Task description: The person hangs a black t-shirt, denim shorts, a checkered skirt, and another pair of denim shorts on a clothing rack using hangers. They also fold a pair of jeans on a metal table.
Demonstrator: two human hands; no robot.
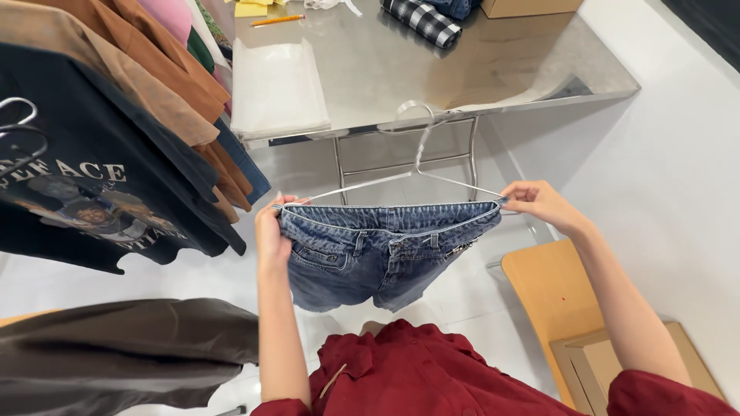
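I hold up a pair of blue denim shorts point(378, 250) that hang from a clear plastic hanger point(420, 150). My left hand point(270, 231) grips the left end of the waistband and the hanger's left tip. My right hand point(539, 202) pinches the right end of the waistband at the hanger's other tip. The shorts are stretched flat between both hands, in front of my dark red shirt point(416, 374). The hanger's hook points up toward the table edge.
A steel table point(462, 69) stands ahead with a stack of clear bags point(276, 88), a checked cloth point(422, 19), a cardboard box point(528, 6) and a pencil point(276, 20). Hung garments, including a black printed T-shirt point(85, 169), fill the left. A wooden stool point(551, 296) and box point(609, 362) sit right.
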